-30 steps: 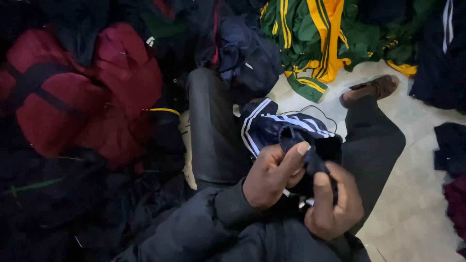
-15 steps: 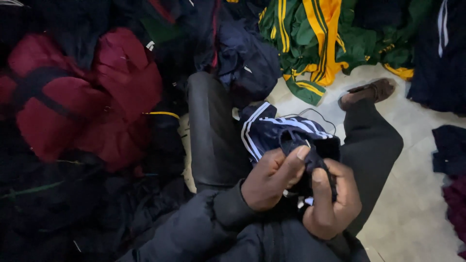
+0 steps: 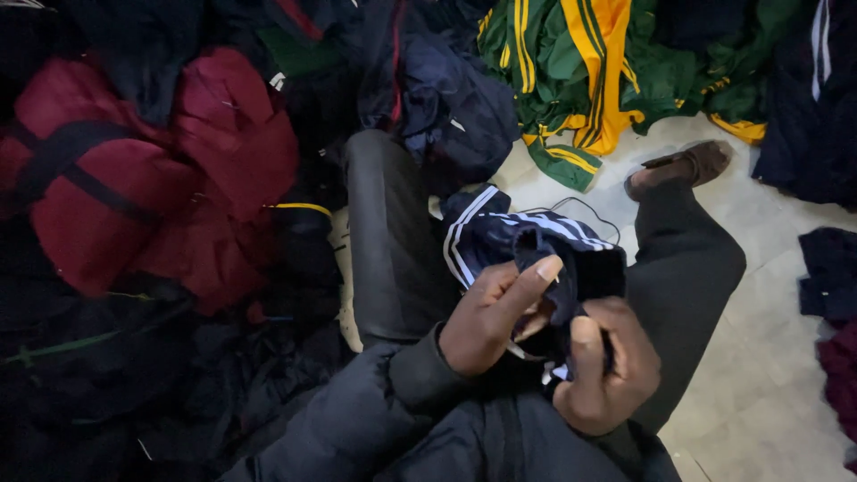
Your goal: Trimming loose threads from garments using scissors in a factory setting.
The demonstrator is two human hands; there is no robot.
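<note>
The person sits on the floor [image 3: 768, 393] with both hands drawn together over the lap, working a dark navy garment [image 3: 527, 245] with white stripes. The left hand [image 3: 491, 317] is closed on a fold of the garment, its forefinger stretched up along the cloth and the thumb pressing from beneath. The right hand [image 3: 603, 370] is curled into a fist around the lower edge of the same garment, thumb on top. The garment lies between the two hands and spills up and away from them, over the left knee, its striped part just beyond the left hand's fingertips. A thin dark cord [image 3: 585, 207] loops out of the cloth past the garment's far edge.

Left of the left hand, well apart, sits a heap of dark red bags [image 3: 143, 178] with black straps. Beyond the hands, across the bent leg, lies a green and yellow striped jersey [image 3: 580, 71]. A brown shoe [image 3: 687, 165] shows at the end of the right leg, above and right of the right hand. Dark clothes [image 3: 826, 268] lie on the floor far to the right.
</note>
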